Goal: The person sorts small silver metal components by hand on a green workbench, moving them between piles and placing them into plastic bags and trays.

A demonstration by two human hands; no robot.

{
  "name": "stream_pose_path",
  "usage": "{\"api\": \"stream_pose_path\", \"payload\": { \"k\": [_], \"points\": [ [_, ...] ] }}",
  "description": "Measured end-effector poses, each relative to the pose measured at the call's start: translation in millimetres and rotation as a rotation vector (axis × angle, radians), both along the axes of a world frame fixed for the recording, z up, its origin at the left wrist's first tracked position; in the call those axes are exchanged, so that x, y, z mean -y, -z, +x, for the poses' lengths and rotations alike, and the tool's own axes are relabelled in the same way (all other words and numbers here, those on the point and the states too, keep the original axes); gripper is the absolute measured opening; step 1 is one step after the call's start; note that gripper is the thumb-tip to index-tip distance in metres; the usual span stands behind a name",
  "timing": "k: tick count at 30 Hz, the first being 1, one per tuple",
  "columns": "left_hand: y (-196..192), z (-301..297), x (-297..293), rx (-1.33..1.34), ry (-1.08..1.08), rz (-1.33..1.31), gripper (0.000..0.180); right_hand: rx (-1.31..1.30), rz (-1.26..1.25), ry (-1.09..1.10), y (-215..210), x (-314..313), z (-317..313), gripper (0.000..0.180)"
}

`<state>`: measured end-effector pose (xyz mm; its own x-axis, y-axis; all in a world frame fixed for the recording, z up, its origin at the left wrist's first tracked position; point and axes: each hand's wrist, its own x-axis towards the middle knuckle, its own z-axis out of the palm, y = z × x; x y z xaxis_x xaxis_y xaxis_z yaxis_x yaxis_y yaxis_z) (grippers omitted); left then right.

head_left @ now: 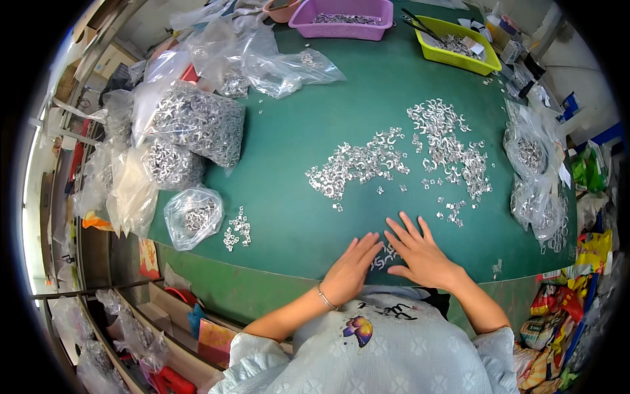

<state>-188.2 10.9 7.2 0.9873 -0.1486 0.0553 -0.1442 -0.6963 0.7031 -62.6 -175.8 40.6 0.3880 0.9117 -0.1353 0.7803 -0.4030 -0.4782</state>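
Both palms are turned down at the near edge of the green table (289, 217). My left hand (351, 266), a bracelet on its wrist, lies with its fingers stretched out and angled inward. My right hand (423, 256) rests beside it with fingers spread. Between them is a small cluster of silver metal pieces (386, 256), partly covered by the hands; neither hand grips any. Beyond the fingertips lies a loose pile of small silver pieces (354, 161). Farther right spreads another pile with crescent shapes (443, 134), with a few strays (450, 211) nearer me.
Clear bags full of silver pieces (197, 121) crowd the left side, near an open bag (195, 220) and a small heap (240, 226). A purple tray (341, 29) and a yellow-green tray (459, 60) stand at the back. More bags (538, 210) line the right edge.
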Motion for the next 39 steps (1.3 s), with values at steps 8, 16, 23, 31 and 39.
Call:
{"api": "stream_pose_path", "payload": {
  "k": [8,16,23,31,39],
  "points": [
    [9.4,53.2,-47.0,0.043,-0.244,0.555,0.053,0.266,0.183,0.082,30.8,-71.2,54.5,0.057],
    [25.2,70.0,-113.7,0.082,-0.417,0.585,0.058,0.462,0.150,0.403,49.2,-24.7,93.2,0.046],
    [29.6,75.3,-60.7,0.165,-0.244,0.455,0.046,0.366,0.338,0.187,36.1,-88.7,88.6,0.045],
    [14.9,56.4,-69.9,0.152,-0.215,0.297,0.047,0.157,0.244,0.138,25.6,-60.4,63.6,0.047],
    [25.1,75.8,-78.1,0.112,-0.316,0.526,0.046,0.154,0.125,0.097,16.6,-49.9,54.0,0.042]
  ]
}}
